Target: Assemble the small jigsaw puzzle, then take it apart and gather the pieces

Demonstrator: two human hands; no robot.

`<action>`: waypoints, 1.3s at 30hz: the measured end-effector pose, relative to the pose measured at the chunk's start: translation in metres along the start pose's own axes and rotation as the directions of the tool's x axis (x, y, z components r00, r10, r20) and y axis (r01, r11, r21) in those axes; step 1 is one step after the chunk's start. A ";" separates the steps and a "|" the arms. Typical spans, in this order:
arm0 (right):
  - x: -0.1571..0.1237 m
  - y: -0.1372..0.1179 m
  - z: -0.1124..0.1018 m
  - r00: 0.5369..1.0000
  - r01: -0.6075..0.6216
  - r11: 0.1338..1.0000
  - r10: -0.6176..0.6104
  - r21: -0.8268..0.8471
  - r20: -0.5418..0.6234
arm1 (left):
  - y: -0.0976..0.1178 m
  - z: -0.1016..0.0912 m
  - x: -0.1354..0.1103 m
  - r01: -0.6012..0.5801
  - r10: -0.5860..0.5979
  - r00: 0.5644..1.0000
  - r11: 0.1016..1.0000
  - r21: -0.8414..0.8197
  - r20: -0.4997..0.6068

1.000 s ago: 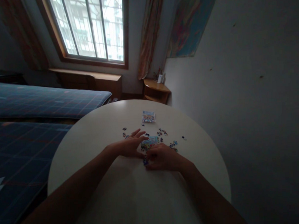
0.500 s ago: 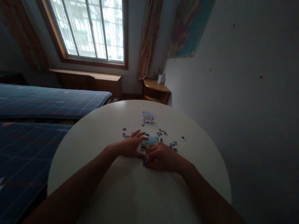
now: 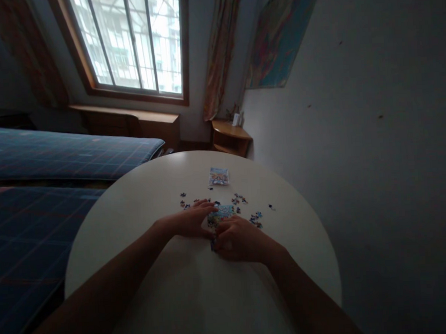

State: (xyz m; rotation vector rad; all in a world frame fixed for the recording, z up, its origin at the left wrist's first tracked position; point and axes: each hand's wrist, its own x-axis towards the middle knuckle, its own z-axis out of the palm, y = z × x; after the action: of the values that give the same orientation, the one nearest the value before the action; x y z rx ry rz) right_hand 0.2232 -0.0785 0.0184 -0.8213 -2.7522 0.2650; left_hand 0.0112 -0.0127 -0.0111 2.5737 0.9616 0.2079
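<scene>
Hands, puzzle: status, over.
Left hand spread at left edge of puzzle. Right hand over its near side, grip unclear. Loose pieces lie beyond and right.

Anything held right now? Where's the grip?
Right hand: at the right side of a dark puzzle piece; gripped or merely pressed, can't tell. Left hand: open at the joined puzzle's left edge, no grip visible.

Plaid mattresses, a window and curtains show a home bedroom.
</scene>
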 end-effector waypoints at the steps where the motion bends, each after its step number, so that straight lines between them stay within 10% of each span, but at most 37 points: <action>1: 0.000 0.000 0.000 1.000 -0.001 1.000 0.001 0.006 0.000 | 0.000 0.000 0.000 0.000 0.000 1.000 1.000 -0.004 0.004; 21: -0.004 0.008 0.004 1.000 0.010 0.977 -0.007 0.214 -0.012 | 0.003 -0.003 -0.004 0.002 -0.002 1.000 1.000 -0.010 0.018; 27: -0.011 0.020 -0.007 0.984 -0.137 0.959 0.162 0.248 -0.080 | 0.000 -0.002 -0.004 -0.003 0.003 1.000 1.000 0.013 0.021; 34: -0.040 0.073 -0.019 0.706 -0.586 0.790 0.606 0.179 -0.366 | 0.005 -0.006 -0.005 0.022 -0.021 0.999 1.000 -0.012 0.040; 39: -0.044 0.090 -0.012 0.616 -0.696 0.696 0.706 0.179 -0.348 | 0.007 -0.008 -0.005 0.029 -0.028 0.998 0.999 -0.013 0.053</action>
State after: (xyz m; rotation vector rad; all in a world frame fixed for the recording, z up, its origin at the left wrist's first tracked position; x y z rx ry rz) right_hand 0.3084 -0.0280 -0.0007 -1.7209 -1.9213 0.2368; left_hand 0.0092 -0.0184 -0.0006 2.5380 0.9739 0.1377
